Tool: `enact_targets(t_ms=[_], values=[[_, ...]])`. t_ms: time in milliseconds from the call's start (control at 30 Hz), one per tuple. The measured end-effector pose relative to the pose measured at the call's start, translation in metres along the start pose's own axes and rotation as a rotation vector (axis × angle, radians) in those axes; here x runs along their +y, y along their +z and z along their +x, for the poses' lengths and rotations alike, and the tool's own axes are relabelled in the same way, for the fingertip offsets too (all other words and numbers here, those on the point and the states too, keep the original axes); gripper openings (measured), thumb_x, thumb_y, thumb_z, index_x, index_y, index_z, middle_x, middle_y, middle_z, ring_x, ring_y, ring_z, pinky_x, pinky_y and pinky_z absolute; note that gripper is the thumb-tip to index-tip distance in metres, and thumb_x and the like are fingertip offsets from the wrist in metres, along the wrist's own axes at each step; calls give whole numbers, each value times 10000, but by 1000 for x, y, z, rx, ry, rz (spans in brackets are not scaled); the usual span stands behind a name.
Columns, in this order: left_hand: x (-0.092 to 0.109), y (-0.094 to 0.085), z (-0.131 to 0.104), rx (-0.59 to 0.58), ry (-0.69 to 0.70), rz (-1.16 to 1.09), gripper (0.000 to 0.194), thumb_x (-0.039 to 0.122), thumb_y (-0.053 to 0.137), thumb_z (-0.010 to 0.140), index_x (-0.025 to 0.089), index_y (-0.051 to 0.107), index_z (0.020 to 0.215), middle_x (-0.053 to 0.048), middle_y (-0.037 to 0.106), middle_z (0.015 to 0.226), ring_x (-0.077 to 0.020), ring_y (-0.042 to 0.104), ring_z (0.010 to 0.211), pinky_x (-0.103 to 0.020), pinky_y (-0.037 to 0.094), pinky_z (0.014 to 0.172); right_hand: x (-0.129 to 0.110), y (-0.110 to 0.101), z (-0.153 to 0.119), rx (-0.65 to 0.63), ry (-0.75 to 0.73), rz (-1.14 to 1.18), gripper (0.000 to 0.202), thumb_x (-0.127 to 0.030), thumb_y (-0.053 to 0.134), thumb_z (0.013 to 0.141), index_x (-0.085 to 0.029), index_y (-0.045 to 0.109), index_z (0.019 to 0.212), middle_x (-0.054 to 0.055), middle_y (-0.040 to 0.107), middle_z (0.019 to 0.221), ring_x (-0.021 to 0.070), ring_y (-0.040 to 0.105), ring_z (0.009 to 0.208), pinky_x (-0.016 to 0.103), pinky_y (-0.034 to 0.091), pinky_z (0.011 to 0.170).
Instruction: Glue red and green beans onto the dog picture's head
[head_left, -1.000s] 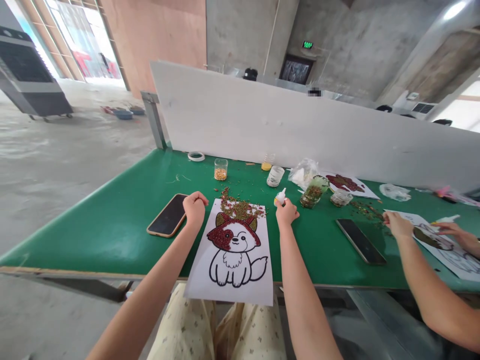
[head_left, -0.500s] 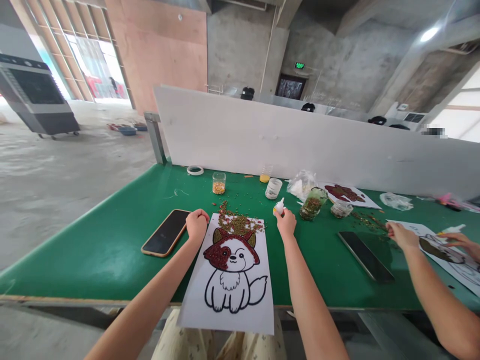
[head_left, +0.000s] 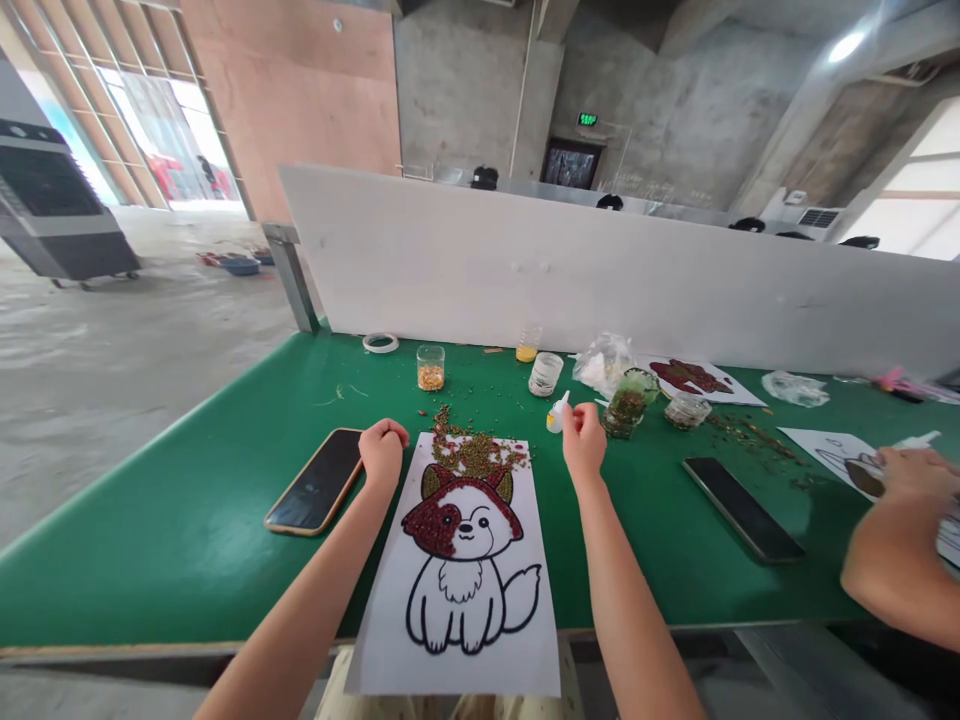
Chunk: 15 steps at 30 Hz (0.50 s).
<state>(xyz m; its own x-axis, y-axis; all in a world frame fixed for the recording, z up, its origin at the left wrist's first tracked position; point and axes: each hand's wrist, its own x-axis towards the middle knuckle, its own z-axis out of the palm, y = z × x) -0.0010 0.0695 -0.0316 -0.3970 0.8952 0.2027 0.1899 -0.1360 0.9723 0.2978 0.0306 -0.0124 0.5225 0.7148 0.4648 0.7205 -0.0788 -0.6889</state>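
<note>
My left hand [head_left: 383,455] rests in a loose fist between a phone in an orange-brown case [head_left: 315,482] and a sheet of paper [head_left: 379,620]. On that sheet is a line drawing of a puppy [head_left: 454,590]; dark red beans [head_left: 431,525] fill part of its head, and green beans fill the ears. Loose green beans [head_left: 480,455] lie over the top of the sheet. A small white glue bottle [head_left: 556,416] stands beyond it. My right hand [head_left: 586,440] has its fingers curled at the bottle's right side; whether they grip it is hidden.
Farther back are a cup of corn kernels [head_left: 431,370], a clear jar [head_left: 545,375], a tipped jar of green beans [head_left: 631,403] and a tape roll [head_left: 381,343]. A second phone [head_left: 741,510] lies rightward. Another person's hand [head_left: 916,470] is over a drawing at far right.
My right hand has shifted slightly right against the glue bottle, exposing more of it. My left hand stays in its fist. The other person's hands have drawn together over their paper.
</note>
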Motion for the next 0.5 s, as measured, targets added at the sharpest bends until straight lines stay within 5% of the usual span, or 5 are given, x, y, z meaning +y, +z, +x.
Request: enact_targets(t_ms=[233, 500], values=[[2, 5, 1, 44, -11, 181, 189, 165, 360, 486, 193, 547, 478, -4, 528, 457, -149, 506, 497, -247, 357, 509, -24, 34, -23, -312, -293, 4, 319, -404, 307, 931, -214, 515, 781, -13, 531, 603, 157, 504, 583, 242, 263, 548], [4, 6, 1, 21, -17, 261, 192, 166, 371, 518, 197, 559, 490, -7, 559, 484, -159, 533, 521, -256, 353, 530, -26, 39, -26, -360, -382, 109, 281, -270, 291, 926, -207, 564, 909, 39, 631, 832, 181, 566, 790, 259, 379, 676]])
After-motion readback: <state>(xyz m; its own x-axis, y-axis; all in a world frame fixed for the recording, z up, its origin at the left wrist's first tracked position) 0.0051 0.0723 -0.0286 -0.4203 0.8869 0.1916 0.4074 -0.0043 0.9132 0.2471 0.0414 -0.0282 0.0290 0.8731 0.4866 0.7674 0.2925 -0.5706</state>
